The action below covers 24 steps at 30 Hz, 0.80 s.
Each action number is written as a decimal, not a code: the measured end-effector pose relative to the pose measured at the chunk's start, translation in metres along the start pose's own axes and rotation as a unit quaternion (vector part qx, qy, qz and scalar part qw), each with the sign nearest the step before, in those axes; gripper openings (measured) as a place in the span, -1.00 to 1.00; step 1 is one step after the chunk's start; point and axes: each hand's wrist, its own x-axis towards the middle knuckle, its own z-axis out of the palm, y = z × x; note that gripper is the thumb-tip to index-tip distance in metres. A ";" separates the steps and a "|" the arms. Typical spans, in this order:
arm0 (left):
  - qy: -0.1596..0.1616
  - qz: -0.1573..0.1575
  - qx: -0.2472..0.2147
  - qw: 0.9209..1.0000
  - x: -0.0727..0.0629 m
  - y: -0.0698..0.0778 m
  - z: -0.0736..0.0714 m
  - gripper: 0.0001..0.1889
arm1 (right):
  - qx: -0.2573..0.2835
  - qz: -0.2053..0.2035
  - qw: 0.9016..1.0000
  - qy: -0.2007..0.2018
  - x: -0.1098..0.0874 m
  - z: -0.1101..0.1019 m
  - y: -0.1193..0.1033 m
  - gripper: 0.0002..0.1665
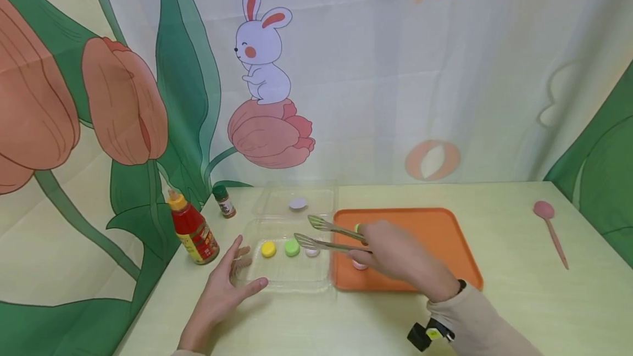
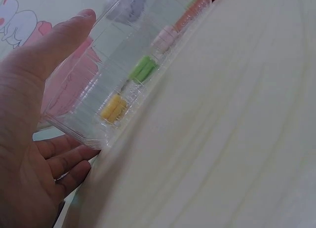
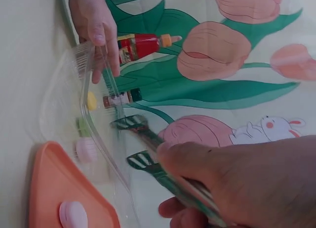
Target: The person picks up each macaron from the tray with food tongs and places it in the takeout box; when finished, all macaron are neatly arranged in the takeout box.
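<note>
My left hand [image 1: 220,290] holds the left end of a clear plastic box [image 1: 287,289], its thumb over the near edge and its fingers around the end wall. Inside sit a yellow macaron [image 1: 268,249], a green macaron [image 1: 292,247] and a pale pink macaron [image 1: 312,251] in a row. My right hand [image 1: 395,251] grips metal tongs [image 1: 323,244] with slotted tips, spread apart above the box's right side with nothing between them. Partly hidden below that hand, another green macaron [image 1: 357,228] and a pink macaron [image 3: 74,215] lie on an orange tray [image 1: 440,229].
Behind the box its raised clear lid [image 1: 321,196] bears a pale round spot [image 1: 298,204]. To the left stand a red sauce bottle [image 1: 194,235] and a small green-capped spice jar [image 1: 225,203]. A pink spoon [image 1: 549,218] lies far right. A printed cloth [image 1: 356,87] hangs behind.
</note>
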 end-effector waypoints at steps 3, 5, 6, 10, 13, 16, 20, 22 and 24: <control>0.000 0.000 0.000 1.000 0.000 0.001 0.000 0.31 | 0.025 0.000 0.999 0.029 -0.011 -0.004 0.014 -0.66; 0.000 0.001 0.001 1.000 0.000 0.001 0.000 0.31 | 0.034 -0.003 0.998 0.052 -0.019 -0.007 0.023 -0.66; 0.000 0.001 0.002 1.000 -0.001 0.002 0.000 0.30 | 0.037 -0.007 0.997 0.064 -0.023 -0.009 0.028 -0.66; -0.001 0.008 -0.003 1.000 -0.001 0.002 0.000 0.29 | 0.053 -0.002 0.993 0.101 -0.039 -0.013 0.046 -0.59; 0.000 0.009 -0.006 1.000 -0.001 0.002 -0.001 0.29 | 0.060 0.016 0.991 0.120 -0.050 -0.015 0.058 -0.50; 0.000 0.007 -0.005 1.000 -0.001 0.001 -0.001 0.30 | 0.057 0.031 0.988 0.137 -0.061 -0.015 0.069 -0.46; -0.001 0.010 -0.008 1.000 -0.001 0.001 0.000 0.30 | 0.052 0.046 0.985 0.155 -0.074 -0.013 0.082 -0.45; -0.001 0.010 -0.008 1.000 -0.001 0.002 0.000 0.29 | 0.051 0.054 0.984 0.161 -0.081 -0.012 0.089 -0.49; -0.002 0.010 -0.008 1.000 -0.001 0.003 0.000 0.29 | 0.049 0.058 0.983 0.169 -0.088 -0.009 0.095 -0.53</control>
